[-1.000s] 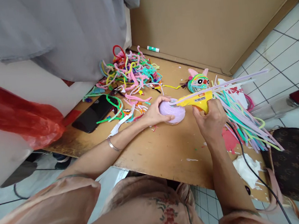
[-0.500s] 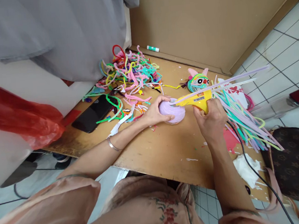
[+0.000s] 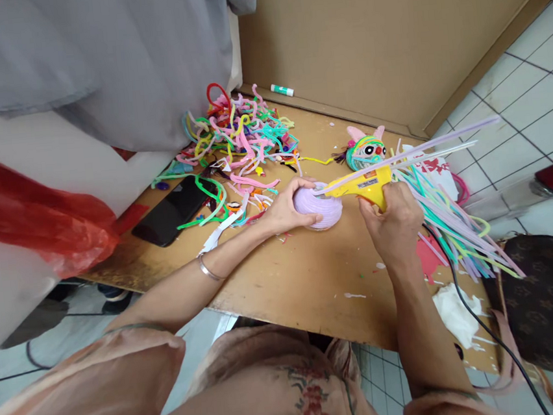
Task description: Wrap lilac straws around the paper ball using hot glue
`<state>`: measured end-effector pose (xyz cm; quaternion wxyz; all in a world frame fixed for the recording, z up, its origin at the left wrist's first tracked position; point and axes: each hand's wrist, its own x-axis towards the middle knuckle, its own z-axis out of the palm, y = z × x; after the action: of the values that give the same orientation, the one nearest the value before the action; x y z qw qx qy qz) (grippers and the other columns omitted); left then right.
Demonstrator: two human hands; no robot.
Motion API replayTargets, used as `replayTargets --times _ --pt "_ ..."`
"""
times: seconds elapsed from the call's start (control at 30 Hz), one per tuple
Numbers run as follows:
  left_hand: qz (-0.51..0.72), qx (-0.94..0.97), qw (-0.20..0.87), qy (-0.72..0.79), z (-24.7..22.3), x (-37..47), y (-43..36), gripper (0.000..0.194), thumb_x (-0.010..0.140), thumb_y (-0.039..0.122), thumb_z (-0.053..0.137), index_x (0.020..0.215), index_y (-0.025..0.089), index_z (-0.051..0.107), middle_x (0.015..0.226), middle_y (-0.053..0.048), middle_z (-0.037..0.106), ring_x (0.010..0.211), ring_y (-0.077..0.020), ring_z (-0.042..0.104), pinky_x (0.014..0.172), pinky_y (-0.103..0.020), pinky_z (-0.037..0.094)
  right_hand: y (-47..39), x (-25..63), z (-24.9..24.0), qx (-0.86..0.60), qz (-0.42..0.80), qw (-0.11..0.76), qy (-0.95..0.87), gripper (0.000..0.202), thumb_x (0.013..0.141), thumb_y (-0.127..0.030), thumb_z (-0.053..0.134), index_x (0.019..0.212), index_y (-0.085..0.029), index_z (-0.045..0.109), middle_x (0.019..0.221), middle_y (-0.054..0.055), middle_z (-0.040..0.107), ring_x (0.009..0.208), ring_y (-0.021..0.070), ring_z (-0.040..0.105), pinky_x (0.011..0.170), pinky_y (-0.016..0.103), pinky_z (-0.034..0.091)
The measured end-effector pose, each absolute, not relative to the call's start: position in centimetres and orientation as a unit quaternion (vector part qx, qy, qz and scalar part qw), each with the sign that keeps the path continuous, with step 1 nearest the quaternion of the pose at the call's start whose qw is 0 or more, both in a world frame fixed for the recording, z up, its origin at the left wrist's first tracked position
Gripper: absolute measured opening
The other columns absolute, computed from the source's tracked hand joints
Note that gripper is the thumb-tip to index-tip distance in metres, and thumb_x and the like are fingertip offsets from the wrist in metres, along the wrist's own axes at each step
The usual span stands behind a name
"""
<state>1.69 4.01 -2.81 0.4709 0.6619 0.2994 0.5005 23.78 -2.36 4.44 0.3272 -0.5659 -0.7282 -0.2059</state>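
A ball wrapped in lilac pipe cleaner [image 3: 324,212] is held over the table by my left hand [image 3: 290,207], its thumb and fingers around the left side. My right hand [image 3: 395,215] is closed round the handle of a yellow glue gun [image 3: 370,187]. The gun's nozzle end is at the upper right of the ball. A long lilac pipe cleaner [image 3: 446,140] runs from the ball over the gun to the right. Behind the gun a clear glue stick [image 3: 452,151] sticks out. A colourful decorated ball with pink ears [image 3: 366,150] lies just beyond.
Tangled pipe cleaners [image 3: 244,132] and a black phone [image 3: 174,211] lie at the left. Straight pipe cleaners [image 3: 455,229], a white tissue [image 3: 456,314] and a brown bag [image 3: 550,305] are at the right. A black cord [image 3: 478,322] passes my right forearm. A glue-stick tube [image 3: 282,90] lies at the back.
My right hand has shifted very slightly to the right on the glue gun. Both hands otherwise keep the same holds, with the nozzle still at the ball.
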Motion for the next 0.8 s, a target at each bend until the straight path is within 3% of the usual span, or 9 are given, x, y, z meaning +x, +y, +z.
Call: replayTargets --times 0.8 --pt "0.5 0.667 0.464 0.299 -2.53 1.7 3.88 0.068 0.054 0.033 0.091 0.11 0.022 0.055 0.139 -0.014 0.06 0.134 -0.0312 0.056 0.117 -0.05 0.039 -2.55 23.76 4.9 -0.589 -0.186 0.311 -0.722 0.011 0.092 -0.032 0.054 0.094 -0.022 0.057 0.088 0.009 0.06 0.084 0.0272 0.056 0.071 0.035 0.041"
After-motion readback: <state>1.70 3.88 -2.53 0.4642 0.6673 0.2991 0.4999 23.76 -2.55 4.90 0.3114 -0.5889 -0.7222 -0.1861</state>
